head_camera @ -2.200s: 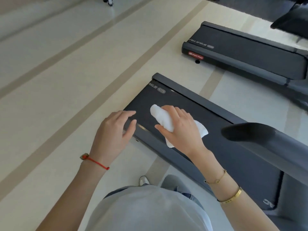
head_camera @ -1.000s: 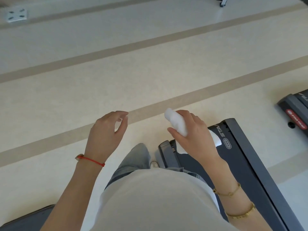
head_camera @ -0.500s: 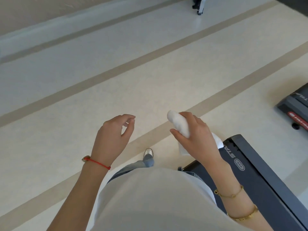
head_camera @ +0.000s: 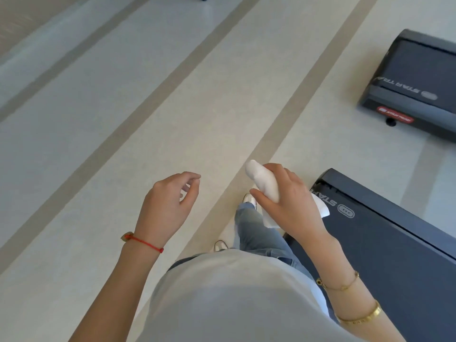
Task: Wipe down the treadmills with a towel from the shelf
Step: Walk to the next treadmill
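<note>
A second dark grey treadmill deck [head_camera: 417, 80] lay far right, well apart. The right hand [head_camera: 291, 206] gripped the rolled white cloth towel [head_camera: 265, 183]; the left hand [head_camera: 170, 206] hung loosely curled, empty. Reaching that deck probably called for unrolling a clean face first.

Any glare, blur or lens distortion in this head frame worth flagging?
Head view: wide-angle bend curves the floor stripes; soft window glare on the floor at top; slight motion softness on the left hand; right hand and towel evenly lit, readable.

Pale glossy floor [head_camera: 123, 119], tan stripes [head_camera: 291, 114] running diagonally.
</note>
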`<state>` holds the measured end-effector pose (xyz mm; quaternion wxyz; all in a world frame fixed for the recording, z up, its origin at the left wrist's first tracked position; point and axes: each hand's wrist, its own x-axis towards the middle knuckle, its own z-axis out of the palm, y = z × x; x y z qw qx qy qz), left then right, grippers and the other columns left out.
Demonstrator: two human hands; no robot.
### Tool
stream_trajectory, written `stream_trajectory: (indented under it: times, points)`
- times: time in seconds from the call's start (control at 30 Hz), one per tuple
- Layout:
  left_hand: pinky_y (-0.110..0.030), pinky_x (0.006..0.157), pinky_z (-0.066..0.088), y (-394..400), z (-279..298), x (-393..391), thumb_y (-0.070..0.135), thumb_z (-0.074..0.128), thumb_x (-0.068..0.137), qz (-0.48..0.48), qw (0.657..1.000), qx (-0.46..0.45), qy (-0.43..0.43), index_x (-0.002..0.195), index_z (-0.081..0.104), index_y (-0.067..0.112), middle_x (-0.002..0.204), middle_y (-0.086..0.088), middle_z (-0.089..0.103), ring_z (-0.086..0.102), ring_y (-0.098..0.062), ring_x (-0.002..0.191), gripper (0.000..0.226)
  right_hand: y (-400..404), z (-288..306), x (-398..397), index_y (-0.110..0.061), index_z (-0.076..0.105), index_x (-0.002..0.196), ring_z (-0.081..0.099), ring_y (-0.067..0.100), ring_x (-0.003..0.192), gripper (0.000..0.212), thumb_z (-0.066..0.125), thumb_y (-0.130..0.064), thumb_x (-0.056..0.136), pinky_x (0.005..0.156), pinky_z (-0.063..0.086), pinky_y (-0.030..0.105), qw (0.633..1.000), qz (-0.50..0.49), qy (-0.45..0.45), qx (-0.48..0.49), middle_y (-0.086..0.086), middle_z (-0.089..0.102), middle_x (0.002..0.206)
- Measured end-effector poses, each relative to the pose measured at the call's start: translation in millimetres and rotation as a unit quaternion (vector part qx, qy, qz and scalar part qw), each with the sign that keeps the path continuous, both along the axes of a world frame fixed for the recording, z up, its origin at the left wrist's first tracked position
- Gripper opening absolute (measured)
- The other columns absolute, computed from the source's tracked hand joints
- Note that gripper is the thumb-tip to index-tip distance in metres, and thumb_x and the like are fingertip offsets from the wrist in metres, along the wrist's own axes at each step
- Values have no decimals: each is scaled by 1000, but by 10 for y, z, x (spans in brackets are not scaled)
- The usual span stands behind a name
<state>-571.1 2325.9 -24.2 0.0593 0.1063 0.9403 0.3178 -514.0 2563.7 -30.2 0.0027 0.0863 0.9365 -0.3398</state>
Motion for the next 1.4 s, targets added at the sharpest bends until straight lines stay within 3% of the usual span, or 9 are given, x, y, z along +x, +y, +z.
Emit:
stream_trajectory:
  times: [0.43, 0.73, 1.07, 1.27, 1.4]
  points:
    - [-39, 75, 58, 2166, 68, -2245, 24, 55, 98, -182, 983, 4, 18, 106, 72, 20, 91, 8, 72, 67, -12, 84, 19, 1820, 63, -1401, -23, 52, 120, 53, 19, 94, 41, 65, -42, 86, 82, 44, 36, 983, -181, 5, -9, -4, 61, 103]
    - [-39, 75, 58, 3911, 152, -3202, 26, 54, 99, -300, 954, 11, 23, 106, 72, 21, 91, 7, 72, 66, -12, 84, 20, 3238, 68, -1887, -27, 49, 119, 52, 21, 96, 40, 63, -45, 86, 82, 44, 39, 950, -311, -5, -23, -5, 59, 103]
    - [-38, 73, 57, 6208, -73, -3984, 31, 53, 99, -468, 884, 6, 8, 106, 72, 25, 89, 9, 71, 65, -11, 82, 20, 4644, -199, -2255, -26, 51, 122, 52, 20, 94, 43, 65, -44, 85, 74, 33, 29, 875, -483, -19, -10, -5, 60, 107]
    - [-39, 72, 56, 8003, 3, -4313, 27, 55, 99, -564, 826, 12, 24, 105, 72, 24, 85, 5, 70, 64, -16, 77, 18, 5885, -118, -2492, -25, 51, 118, 52, 21, 93, 39, 65, -42, 85, 79, 40, 35, 817, -577, -7, -7, -6, 60, 104]
    - [-37, 72, 56, 8970, 117, -4391, 29, 54, 99, -633, 773, 10, 41, 106, 71, 26, 85, 12, 66, 62, -9, 75, 19, 6514, 7, -2567, -25, 51, 120, 51, 19, 94, 41, 65, -42, 86, 77, 35, 31, 778, -629, -5, 10, -6, 59, 104]
